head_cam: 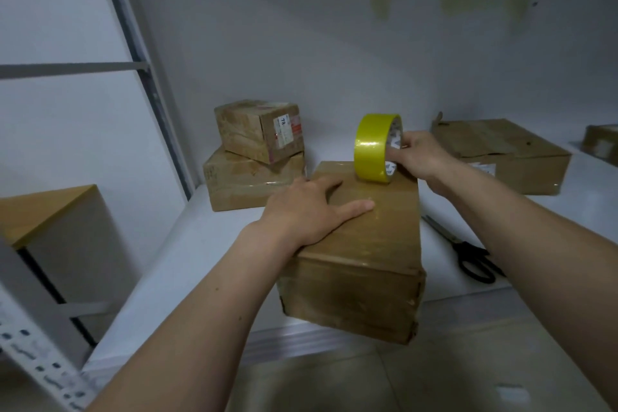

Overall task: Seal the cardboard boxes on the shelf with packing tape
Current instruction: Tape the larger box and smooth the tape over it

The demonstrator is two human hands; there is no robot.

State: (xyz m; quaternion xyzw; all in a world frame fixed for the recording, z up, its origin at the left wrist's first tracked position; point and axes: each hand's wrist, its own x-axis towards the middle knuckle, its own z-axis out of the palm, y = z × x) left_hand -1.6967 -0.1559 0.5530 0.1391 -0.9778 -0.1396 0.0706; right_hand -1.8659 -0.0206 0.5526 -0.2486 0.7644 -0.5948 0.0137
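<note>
A brown cardboard box (pixel 368 251) lies on the white shelf (pixel 200 244), its near end jutting past the shelf's front edge. My left hand (pixel 307 207) presses flat on the box's top, fingers spread. My right hand (pixel 418 157) grips a yellow roll of packing tape (pixel 371 147), which stands on edge at the far end of the box top. A shiny strip of tape runs along the top of the box from the roll towards me.
Two stacked cardboard boxes (pixel 257 157) stand at the back left. A flat wide box (pixel 508 154) lies at the right, another box (pixel 602 144) at the far right edge. Black scissors (pixel 468 254) lie on the shelf right of the box. A wood-topped cabinet (pixel 57 227) stands left.
</note>
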